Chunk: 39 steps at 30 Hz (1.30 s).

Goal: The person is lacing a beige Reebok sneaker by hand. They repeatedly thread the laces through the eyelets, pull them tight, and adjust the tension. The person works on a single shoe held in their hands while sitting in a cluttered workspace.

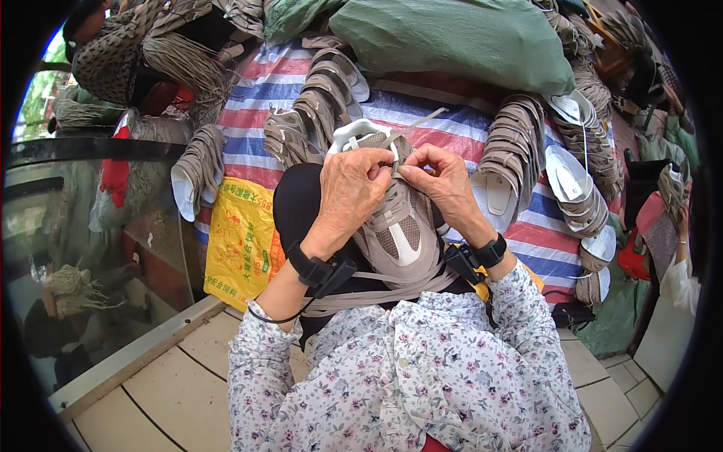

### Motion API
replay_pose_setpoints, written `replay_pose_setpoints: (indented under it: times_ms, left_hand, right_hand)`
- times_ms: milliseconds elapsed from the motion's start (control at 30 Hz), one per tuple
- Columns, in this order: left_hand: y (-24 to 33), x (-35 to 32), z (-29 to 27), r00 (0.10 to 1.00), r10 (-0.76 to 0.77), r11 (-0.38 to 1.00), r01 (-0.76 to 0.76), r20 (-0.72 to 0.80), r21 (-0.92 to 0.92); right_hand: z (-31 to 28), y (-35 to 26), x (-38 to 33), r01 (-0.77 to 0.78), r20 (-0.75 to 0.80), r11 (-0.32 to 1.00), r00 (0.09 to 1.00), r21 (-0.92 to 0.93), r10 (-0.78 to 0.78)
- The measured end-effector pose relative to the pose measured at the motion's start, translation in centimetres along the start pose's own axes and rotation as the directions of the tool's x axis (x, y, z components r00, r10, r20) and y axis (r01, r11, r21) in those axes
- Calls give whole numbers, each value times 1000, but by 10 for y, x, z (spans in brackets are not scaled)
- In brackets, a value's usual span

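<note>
A beige-grey sneaker [416, 272] rests on my lap, toe toward me, its pale collar pointing away. My left hand [352, 197] bends over the upper part of the lacing, fingertips pinched together on the shoelace [399, 160] near the eyelets. From the other side my right hand [443, 188] pinches the same lace between thumb and forefinger. One free lace end [429, 119] sticks out past the tongue. Several loose laces [361, 301] lie across my lap below the toe. Exactly which strand each hand grips is partly hidden by the fingers.
Stacked shoe uppers [320, 98] and more stacks [508, 154] stand on a striped sheet [248, 98]. A green sack [452, 45] lies behind. Left are a yellow bag [237, 241] and a glass panel [98, 256]. Another person's arm [684, 233] shows at far right.
</note>
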State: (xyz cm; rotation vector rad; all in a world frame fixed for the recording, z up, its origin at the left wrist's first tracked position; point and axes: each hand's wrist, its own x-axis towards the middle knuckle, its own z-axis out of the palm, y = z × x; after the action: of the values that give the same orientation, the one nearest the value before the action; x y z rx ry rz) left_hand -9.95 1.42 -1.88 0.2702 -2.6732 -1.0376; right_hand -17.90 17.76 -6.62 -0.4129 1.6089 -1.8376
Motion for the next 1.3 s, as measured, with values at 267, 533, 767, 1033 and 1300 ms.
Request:
replay_pose_setpoints:
  times_ms: [267,533,767,1033,1300]
  left_hand:
    - [7,-4,0,999,-30,999,30,-41,14]
    - [2,-7,-19,987,36,995,-21,-154,99]
    - [-44,-30,-69,939,-188,972,221,-288,85]
    - [-140,-78,-163,854,-210,849,400,-475,344]
    - [-201,-137,-278,750,-206,585,609,-628,536]
  right_hand:
    - [-1,-21,-11,390,79,762,908,-517,-411]
    - [-1,-29,-12,227,54,858,972,-461,-228]
    - [-4,-47,4,55,99,976,994,-213,-35]
    - [-19,-62,17,-10,195,998,981,-54,21]
    - [-8,-64,27,24,311,984,950,-175,32]
